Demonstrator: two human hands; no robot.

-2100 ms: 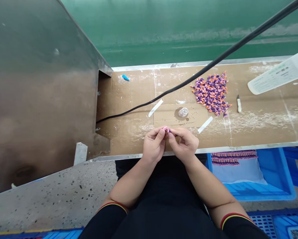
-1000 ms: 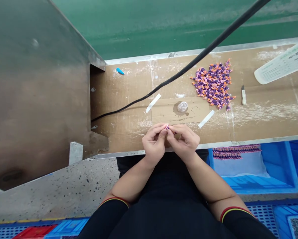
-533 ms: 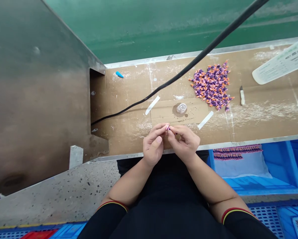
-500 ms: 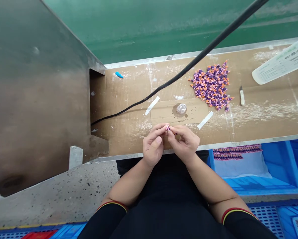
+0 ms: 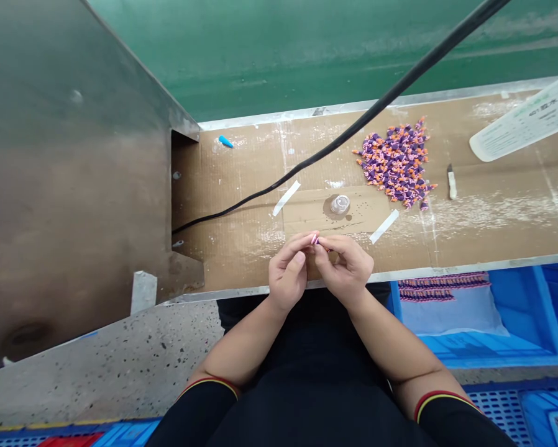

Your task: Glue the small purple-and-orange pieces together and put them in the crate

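Observation:
Close together at the table's front edge, my left hand [image 5: 288, 273] and my right hand [image 5: 345, 267] meet over a small purple, pink and orange figure [image 5: 315, 239]. Both hands have their fingertips closed on it, and most of it is hidden by them. Just beyond the fingers, a small clear cup [image 5: 340, 204] sits in a wet patch on a taped cardboard piece [image 5: 302, 211]. To its right lies a pile of similar purple and orange figures [image 5: 395, 162].
A black cable [image 5: 325, 151] crosses above the table. A craft knife [image 5: 452, 183] and a white bottle [image 5: 524, 121] lie right; a blue cap [image 5: 225, 141] lies left. A blue bin [image 5: 530, 310] with rows of figures stands below. A metal housing [image 5: 83, 205] borders the left.
Both hands stay in nearly the same place, still holding the small figure. The view has shifted very slightly.

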